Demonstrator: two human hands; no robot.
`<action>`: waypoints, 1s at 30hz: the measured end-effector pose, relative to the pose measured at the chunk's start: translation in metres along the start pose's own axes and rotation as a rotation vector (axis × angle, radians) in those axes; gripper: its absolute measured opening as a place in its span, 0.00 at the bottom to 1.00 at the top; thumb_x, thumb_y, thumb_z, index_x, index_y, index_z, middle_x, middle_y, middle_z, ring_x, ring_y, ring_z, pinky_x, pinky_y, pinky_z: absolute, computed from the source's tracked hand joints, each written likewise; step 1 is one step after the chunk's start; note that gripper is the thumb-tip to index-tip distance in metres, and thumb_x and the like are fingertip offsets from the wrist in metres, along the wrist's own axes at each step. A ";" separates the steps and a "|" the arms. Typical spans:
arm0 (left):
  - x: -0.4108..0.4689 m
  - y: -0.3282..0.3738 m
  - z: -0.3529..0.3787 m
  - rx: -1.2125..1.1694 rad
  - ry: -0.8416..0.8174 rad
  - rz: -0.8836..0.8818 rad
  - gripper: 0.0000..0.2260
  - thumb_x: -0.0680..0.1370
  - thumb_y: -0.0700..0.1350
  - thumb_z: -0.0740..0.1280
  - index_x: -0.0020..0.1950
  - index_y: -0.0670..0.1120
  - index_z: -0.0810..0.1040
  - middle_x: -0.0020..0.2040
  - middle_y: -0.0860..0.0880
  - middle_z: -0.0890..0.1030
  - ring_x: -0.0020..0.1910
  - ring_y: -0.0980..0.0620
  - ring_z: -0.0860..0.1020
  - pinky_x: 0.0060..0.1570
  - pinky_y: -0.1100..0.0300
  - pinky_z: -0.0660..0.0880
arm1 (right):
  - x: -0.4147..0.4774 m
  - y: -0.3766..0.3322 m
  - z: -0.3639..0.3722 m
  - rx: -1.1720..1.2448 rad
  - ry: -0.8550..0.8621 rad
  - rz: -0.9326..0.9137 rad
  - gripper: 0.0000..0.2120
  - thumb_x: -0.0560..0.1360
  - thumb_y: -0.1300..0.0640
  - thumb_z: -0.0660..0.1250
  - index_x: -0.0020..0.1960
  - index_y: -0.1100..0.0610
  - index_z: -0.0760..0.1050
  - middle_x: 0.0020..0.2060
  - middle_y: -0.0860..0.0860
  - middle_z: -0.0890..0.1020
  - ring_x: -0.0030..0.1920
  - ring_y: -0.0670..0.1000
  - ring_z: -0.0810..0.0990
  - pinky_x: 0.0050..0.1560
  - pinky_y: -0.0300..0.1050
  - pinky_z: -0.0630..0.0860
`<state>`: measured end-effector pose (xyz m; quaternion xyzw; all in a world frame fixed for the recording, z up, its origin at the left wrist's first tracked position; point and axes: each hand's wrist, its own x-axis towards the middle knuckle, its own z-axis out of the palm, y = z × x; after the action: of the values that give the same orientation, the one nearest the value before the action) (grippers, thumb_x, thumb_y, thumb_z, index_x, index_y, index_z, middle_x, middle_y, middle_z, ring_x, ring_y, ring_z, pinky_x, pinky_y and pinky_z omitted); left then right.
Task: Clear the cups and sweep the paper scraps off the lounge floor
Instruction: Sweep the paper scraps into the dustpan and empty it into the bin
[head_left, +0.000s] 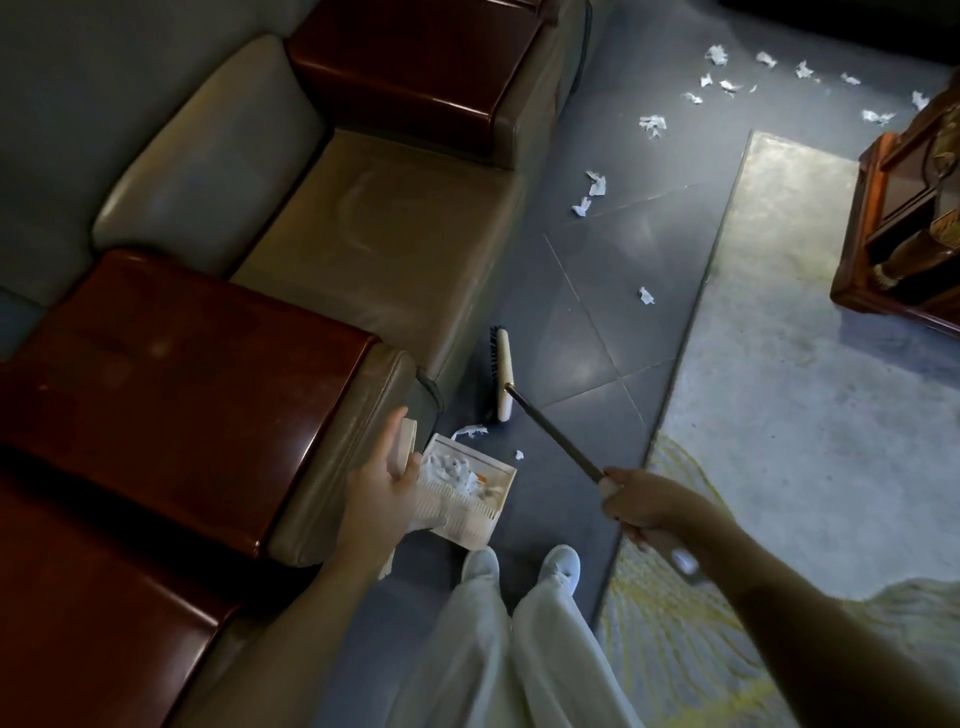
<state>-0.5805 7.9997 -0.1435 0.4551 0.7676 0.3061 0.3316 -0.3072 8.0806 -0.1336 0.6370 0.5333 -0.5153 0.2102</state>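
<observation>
1. Fingers (621, 506) of our right hand (649, 506) wrap the broom (503, 374) handle, aiming bristles at the dustpan (470, 519).
2. Our left hand (376, 499) holds it steady.
3. Paper scraps (447, 470) fill it; more litter the floor (597, 322) ahead.

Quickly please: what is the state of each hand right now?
Left hand: holds the cream plastic dustpan by its handle.
Right hand: grips the dark stick of the cream-headed broom.

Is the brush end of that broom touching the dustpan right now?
Apart. The head view shows a strip of dark floor and a paper scrap between the broom head and the dustpan.
</observation>
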 end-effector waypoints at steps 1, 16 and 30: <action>0.000 -0.001 -0.002 0.000 -0.008 -0.014 0.22 0.80 0.43 0.63 0.74 0.52 0.66 0.67 0.46 0.75 0.64 0.44 0.74 0.63 0.51 0.71 | 0.003 -0.005 0.009 -0.021 -0.005 -0.006 0.25 0.73 0.66 0.59 0.70 0.61 0.65 0.13 0.46 0.72 0.14 0.43 0.70 0.20 0.34 0.68; -0.029 -0.011 -0.003 0.004 -0.010 -0.023 0.20 0.81 0.44 0.61 0.72 0.57 0.65 0.61 0.41 0.78 0.57 0.40 0.78 0.55 0.41 0.76 | -0.057 0.051 0.083 -0.093 -0.146 -0.024 0.29 0.74 0.62 0.58 0.74 0.55 0.58 0.26 0.54 0.78 0.19 0.48 0.72 0.27 0.39 0.71; -0.125 -0.074 -0.039 -0.039 -0.072 0.123 0.23 0.79 0.40 0.65 0.73 0.51 0.68 0.63 0.57 0.72 0.61 0.60 0.70 0.59 0.63 0.68 | -0.111 0.075 0.138 0.060 0.126 0.040 0.31 0.73 0.67 0.59 0.75 0.56 0.58 0.17 0.51 0.74 0.15 0.48 0.70 0.18 0.36 0.67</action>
<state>-0.6016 7.8509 -0.1486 0.5056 0.7197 0.3240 0.3485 -0.2884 7.8910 -0.1097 0.6846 0.5170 -0.4858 0.1672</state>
